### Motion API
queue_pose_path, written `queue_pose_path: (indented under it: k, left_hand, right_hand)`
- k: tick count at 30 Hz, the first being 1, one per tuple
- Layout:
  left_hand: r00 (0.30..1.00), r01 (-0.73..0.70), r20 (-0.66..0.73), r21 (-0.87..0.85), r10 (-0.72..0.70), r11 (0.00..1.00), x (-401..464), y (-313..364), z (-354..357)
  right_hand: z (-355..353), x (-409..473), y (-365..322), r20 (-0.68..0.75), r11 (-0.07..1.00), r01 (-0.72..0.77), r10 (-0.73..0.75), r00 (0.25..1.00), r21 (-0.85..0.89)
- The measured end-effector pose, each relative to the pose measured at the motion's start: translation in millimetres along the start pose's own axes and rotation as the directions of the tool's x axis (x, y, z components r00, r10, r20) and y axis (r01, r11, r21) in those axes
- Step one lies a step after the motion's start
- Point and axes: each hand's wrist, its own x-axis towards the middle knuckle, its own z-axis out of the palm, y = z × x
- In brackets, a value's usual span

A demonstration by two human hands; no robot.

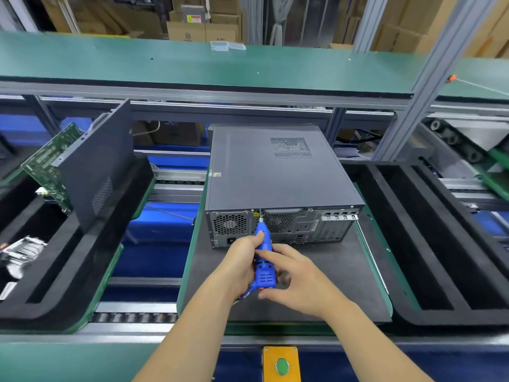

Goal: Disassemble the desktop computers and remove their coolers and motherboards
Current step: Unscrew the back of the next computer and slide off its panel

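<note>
A closed dark grey desktop computer (278,172) lies flat on a dark mat pallet (344,277), its rear panel with fan grilles and ports facing me. A blue electric screwdriver (264,260) points up at the top edge of the rear panel, its bit touching near a screw between the two fan grilles. My left hand (242,260) is wrapped around the screwdriver's body. My right hand (294,277) holds its lower end with thumb and fingers.
On the left pallet a removed side panel (99,166) leans upright, with a green motherboard (52,164) behind it and a metal cooler (22,252) lower down. Black foam trays (429,244) lie right. A yellow box with a green button (281,363) sits at the near edge.
</note>
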Motion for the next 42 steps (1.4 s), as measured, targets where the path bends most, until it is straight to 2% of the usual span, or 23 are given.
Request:
queue_pose_path:
  k: [18, 42]
  left_hand:
    - [0.998, 0.027, -0.052, -0.012, -0.028, 1.0, -3.9, -2.9, 3.8]
    - [0.998, 0.041, -0.051, -0.064, -0.045, 0.997, -13.5, 3.3, 10.0]
  right_hand:
    - [0.2, -1.0, -0.7, 0.037, 1.0, -0.013, 0.013, 0.999, 0.007]
    - [-6.7, 2.8, -6.1, 0.041, 0.999, -0.005, 0.004, 0.999, 0.043]
